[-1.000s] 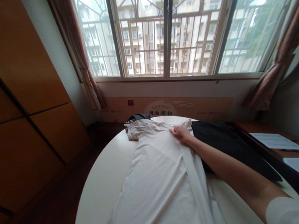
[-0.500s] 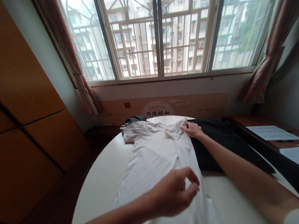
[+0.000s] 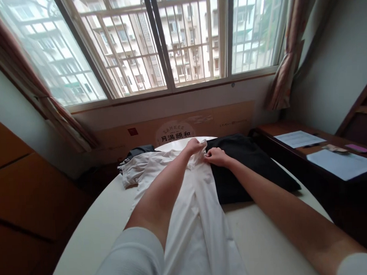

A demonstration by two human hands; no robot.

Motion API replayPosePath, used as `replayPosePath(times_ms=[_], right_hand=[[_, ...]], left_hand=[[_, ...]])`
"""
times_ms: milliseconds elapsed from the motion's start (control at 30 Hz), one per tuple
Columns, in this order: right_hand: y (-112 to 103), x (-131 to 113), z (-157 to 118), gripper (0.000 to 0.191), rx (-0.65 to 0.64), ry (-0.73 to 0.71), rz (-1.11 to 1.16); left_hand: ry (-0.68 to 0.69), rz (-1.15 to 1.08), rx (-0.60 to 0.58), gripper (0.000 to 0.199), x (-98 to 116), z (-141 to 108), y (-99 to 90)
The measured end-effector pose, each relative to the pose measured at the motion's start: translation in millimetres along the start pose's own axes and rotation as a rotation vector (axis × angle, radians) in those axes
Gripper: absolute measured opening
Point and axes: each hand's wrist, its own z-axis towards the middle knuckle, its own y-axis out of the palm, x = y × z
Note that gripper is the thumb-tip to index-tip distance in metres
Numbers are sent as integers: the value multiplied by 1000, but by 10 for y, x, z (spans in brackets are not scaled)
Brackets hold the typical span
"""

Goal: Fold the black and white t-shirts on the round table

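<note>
A white shirt lies lengthwise on the round white table, one short sleeve spread at the far left and its right side folded inward. At the shirt's far right corner, my left hand is closed on the fabric. Just to its right, my right hand pinches the edge of the same shirt. Black folded cloth lies on the table right beside the shirt, under and past my right forearm.
Dark and patterned cloth sits at the table's far left edge. On the right stands a brown desk with papers and a pink item. Behind are a printed cardboard panel, curtains and a barred window.
My left hand has reached forward from above the shirt's middle and closed on its far right corner. My right hand stays at that corner. The view has turned to the right and tilted.
</note>
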Motion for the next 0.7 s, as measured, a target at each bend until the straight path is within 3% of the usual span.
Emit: replayPosePath(times_ms=[100,200,300,500,633,700], right_hand=[[24,-12,-11,23,15,6,2],[55,-63,-65,35,56,11,-1],[78,-97,-137,45,112,1,27],[100,-56,-212,39,175,1,104],[52,-132,-280,32,192,6,40],[4,-244,-393,33,238,-1,-40]], left_hand=[[-2,42,40,18,23,197,72],[-2,52,96,13,57,357,46],[-2,56,101,20,58,402,8],[-54,138,59,42,-154,141,4],[-240,303,175,55,-369,-81,-84],[-316,322,144,50,-449,-143,-155]])
